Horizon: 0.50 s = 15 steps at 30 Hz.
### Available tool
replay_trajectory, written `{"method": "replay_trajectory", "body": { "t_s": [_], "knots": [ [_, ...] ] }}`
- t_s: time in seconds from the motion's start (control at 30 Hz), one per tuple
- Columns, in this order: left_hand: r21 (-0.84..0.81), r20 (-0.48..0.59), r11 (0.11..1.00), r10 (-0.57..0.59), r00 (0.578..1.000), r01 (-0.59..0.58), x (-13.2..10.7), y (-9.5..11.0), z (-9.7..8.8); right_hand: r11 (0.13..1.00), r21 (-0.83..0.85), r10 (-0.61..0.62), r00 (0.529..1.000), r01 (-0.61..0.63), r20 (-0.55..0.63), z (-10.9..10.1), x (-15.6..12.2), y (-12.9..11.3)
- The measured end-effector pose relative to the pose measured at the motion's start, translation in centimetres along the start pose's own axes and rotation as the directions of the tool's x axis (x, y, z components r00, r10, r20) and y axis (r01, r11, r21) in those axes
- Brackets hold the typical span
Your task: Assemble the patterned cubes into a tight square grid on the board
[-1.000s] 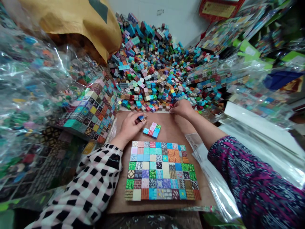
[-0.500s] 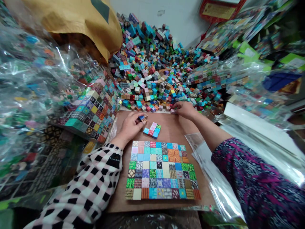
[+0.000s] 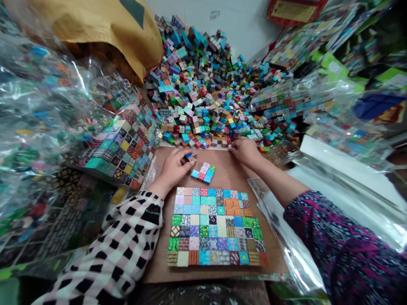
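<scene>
My left hand (image 3: 173, 168) is closed around a few small printed cubes (image 3: 190, 157), with dark blue and brown faces showing past the fingertips. My right hand (image 3: 246, 151) reaches to the near edge of the heap of cubes (image 3: 206, 101), its fingers pinched together. What lies between those fingertips is too small and hidden to make out. Beside my left hand, a small cluster of joined cubes (image 3: 203, 173) in pink, blue, green and red brick lies on the brown board (image 3: 219, 159). Closer to me is a flat, roughly rectangular layer of patterned cubes (image 3: 216, 228) in tight rows.
Clear plastic bags of coloured pieces (image 3: 38, 127) crowd the left, by a wrapped block of cubes (image 3: 124, 152). A yellow-brown bag (image 3: 104, 29) hangs above. Clear plastic sleeves (image 3: 280, 220) lie at the board's right edge, with more packed bags (image 3: 333, 131) beyond.
My right hand has shifted slightly left and toward me at the heap's edge, and the pink cube by its fingertips is now mostly covered. My left hand stays nearly still with its cubes.
</scene>
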State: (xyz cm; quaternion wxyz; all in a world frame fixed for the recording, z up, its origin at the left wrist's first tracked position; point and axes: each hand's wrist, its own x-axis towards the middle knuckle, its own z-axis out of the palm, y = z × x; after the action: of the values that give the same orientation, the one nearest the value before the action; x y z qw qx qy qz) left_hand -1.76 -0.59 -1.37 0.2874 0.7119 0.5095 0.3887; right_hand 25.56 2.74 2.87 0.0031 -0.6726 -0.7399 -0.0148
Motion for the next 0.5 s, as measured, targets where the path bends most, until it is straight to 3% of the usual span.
{"method": "replay_trajectory", "body": {
  "t_s": [0.27,0.5],
  "knots": [
    [0.045,0.019,0.999,0.023,1.0,-0.024,0.0,0.2,-0.4,0.999,-0.002,0.043,0.999,-0.043,-0.026,-0.1,0.2,-0.6],
    [0.052,0.019,0.998,0.026,0.999,-0.027,0.0,0.1,-0.3,0.988,0.104,0.112,0.994,-0.111,-0.005,-0.1,1.3,-0.5]
  ]
}}
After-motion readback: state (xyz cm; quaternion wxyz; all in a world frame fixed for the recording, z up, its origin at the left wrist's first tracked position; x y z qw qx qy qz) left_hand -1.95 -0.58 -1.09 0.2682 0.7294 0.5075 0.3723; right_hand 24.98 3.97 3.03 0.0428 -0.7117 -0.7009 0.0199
